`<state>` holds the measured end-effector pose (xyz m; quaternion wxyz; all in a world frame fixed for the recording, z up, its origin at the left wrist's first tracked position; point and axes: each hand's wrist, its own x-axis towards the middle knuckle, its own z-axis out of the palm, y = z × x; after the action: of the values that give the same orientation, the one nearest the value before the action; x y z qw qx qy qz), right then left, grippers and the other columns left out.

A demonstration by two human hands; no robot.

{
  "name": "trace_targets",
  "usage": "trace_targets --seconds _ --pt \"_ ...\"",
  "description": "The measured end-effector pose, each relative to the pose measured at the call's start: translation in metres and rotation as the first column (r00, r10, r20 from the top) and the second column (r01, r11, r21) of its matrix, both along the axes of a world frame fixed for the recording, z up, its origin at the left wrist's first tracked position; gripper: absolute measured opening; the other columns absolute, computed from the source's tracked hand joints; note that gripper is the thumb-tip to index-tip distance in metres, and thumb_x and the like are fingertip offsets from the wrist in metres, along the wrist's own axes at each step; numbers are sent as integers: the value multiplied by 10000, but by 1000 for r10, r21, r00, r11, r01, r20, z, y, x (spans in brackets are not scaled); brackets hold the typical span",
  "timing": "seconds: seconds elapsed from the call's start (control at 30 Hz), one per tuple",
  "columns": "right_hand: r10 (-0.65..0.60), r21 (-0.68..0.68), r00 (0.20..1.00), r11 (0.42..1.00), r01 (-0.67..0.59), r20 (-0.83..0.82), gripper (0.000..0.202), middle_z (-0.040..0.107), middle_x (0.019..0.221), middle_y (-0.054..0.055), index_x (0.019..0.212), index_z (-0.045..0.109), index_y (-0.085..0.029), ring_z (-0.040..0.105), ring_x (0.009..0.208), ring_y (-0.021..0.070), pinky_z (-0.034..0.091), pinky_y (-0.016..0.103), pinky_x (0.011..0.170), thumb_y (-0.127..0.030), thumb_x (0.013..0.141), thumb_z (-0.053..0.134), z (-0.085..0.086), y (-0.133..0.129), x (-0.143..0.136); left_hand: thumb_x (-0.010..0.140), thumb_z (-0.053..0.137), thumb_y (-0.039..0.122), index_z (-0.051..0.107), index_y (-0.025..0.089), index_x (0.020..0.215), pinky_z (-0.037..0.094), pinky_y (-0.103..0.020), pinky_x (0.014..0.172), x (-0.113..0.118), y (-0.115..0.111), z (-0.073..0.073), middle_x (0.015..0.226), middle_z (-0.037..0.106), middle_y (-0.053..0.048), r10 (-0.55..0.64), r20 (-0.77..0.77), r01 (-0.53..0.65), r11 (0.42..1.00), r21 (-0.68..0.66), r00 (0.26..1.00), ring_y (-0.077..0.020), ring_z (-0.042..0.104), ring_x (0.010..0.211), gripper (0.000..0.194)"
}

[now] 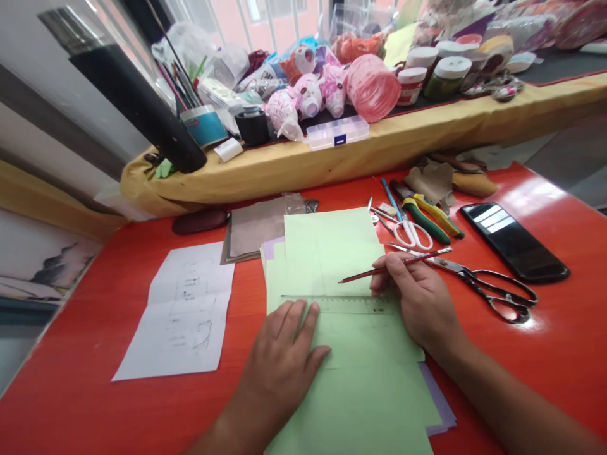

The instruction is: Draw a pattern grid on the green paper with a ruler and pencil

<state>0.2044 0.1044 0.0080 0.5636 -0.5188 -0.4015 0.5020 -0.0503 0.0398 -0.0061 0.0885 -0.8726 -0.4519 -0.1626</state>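
Observation:
A clear ruler [351, 306] lies across a light green sheet of paper [360, 341]. Fingers stretched out, my left hand [289, 347] rests flat over the ruler's left end and the paper. My right hand [417, 297] pinches a dark red pencil [379, 268], its tip pointing left just above the ruler's upper edge. Whether the tip touches the paper, I cannot tell. Faint pencil lines show on the green sheet. Under it are more green sheets and a purple sheet [434, 398] that sticks out at the lower right.
Right of the paper lie large black-handled scissors [497, 291], small white-handled scissors [412, 234], pliers [427, 212] and a black phone [515, 241]. A drawn-on white sheet [183, 316] lies left, brownish sheets [260, 224] behind. Jars [448, 76] and craft items crowd the ledge [294, 167].

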Motion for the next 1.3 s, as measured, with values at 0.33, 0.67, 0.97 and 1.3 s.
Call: trace_targets --seconds 0.33,0.67,0.97,1.3 --pt "6 -6 997 1000 -5 75 465 741 694 12 915 781 -218 700 631 161 604 265 621 -682 948 782 3 0 -1 1200 390 418 580 95 1531 529 -533 1112 2 -3 -6 1422 696 -183 35 45 -32 998 -52 998 -345 621 1322 500" --pt "10 -20 988 1000 -7 156 442 741 695 15 913 786 -228 702 630 166 615 265 618 -664 979 753 6 -2 -1 1200 382 401 590 110 1529 481 -502 1139 3 -3 -4 1445 686 -170 56 64 -51 996 -78 996 -334 607 1345 486" --pt "15 -28 984 1000 -11 176 425 728 681 17 901 782 -238 701 620 175 628 282 612 -651 991 742 11 -1 -3 1182 449 331 576 88 1539 458 -505 1174 0 -1 -1 1476 672 -176 17 89 -7 994 -106 996 -339 587 1382 450" --pt "17 -16 979 1000 -14 201 415 729 685 14 900 785 -248 702 628 167 620 264 608 -646 1005 727 10 -1 -3 1190 428 348 568 83 1545 440 -501 1186 1 -1 0 1488 665 -178 19 77 -10 993 -114 997 -341 575 1397 465"
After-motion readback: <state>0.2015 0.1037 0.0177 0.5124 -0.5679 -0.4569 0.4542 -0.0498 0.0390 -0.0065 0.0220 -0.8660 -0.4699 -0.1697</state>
